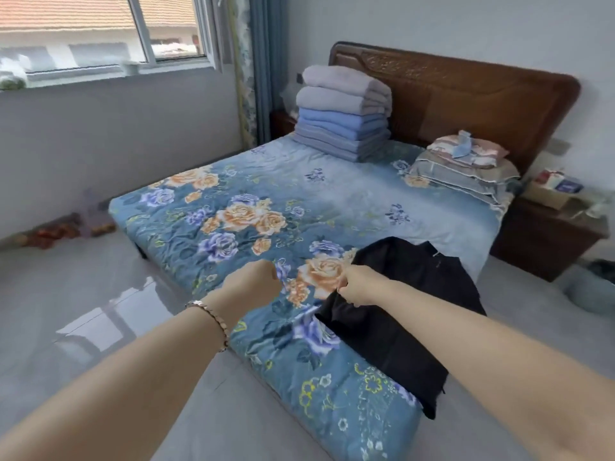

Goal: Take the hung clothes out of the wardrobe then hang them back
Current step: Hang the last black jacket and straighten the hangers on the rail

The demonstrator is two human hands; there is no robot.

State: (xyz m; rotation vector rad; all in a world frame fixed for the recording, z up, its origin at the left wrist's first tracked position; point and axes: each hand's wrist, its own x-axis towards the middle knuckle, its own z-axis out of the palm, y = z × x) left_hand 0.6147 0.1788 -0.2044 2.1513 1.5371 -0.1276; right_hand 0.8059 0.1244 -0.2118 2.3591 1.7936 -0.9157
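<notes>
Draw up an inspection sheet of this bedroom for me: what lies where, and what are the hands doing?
Surface: bed, covered by a blue floral quilt.
Job's things: black garment lies on the bed's near right corner.
Clutter: folded blankets stacked by the headboard; pillows beside them; cardboard box on the nightstand.
Grippers: left hand curled, nothing seen in it; right hand pinches the garment's edge.
Cables: nothing seen.
Surroundings: window, blue curtain, grey floor.
</notes>
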